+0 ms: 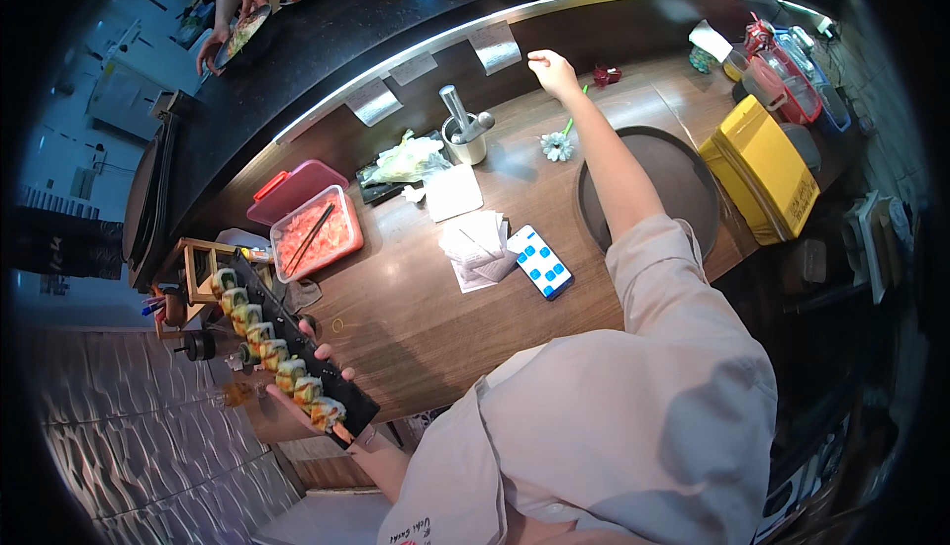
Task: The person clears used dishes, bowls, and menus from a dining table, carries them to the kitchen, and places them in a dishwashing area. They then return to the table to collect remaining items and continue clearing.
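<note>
My left hand (315,347) is closed around the near part of a long narrow black plate (358,412), its fingers over one long edge. A row of several sushi rolls (265,345) with an orange and white topping lies along the plate, which is held above the left end of the counter. My right hand (554,74) is stretched out toward the far ledge, with its fingers curled together. Just left of it a paper slip (495,47) hangs from the ledge, apart from the fingers. Whether the right hand holds anything is hidden.
On the wooden counter (416,327) stand a pink tub (319,233) with tongs, a white container (465,145), paper slips (477,248), a phone (540,262), a round brown tray (677,164) and a yellow box (762,171). Another person's hands (233,21) hold a dish at the upper left.
</note>
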Available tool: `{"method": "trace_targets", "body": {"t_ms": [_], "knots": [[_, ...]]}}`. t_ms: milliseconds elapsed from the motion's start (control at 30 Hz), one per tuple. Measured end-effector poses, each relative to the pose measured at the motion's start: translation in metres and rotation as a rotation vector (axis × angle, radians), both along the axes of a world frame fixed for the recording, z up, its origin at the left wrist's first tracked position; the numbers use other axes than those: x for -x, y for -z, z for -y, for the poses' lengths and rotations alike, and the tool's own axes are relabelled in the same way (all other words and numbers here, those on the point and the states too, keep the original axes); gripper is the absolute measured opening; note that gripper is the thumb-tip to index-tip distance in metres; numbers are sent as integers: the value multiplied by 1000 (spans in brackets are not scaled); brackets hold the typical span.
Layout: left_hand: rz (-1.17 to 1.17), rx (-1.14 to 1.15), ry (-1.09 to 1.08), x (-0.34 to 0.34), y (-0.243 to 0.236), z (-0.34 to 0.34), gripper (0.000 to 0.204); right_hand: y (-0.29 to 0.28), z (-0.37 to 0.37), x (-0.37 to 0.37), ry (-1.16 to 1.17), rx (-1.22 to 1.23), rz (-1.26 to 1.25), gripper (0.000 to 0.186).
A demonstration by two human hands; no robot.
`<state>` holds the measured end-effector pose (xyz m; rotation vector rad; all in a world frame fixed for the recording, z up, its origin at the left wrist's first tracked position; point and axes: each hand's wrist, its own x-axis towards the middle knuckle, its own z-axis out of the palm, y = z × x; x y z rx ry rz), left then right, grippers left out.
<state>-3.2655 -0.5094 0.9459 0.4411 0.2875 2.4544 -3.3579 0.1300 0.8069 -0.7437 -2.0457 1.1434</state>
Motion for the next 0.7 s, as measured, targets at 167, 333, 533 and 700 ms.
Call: {"method": "trace_targets", "body": {"t_ms": [167,333,533,700], "knots": [[4,40,-76,-4,4,6,79,9,-11,31,124,-7,-68,25],[10,29,-89,0,7,5,79,11,-3,32,143,59,-74,28],[11,21,-8,10,5,-6,78,8,13,20,32,41,-155,27],[64,-37,104,13,10,-16,78,6,15,11,-60,-7,-193,22]]}}
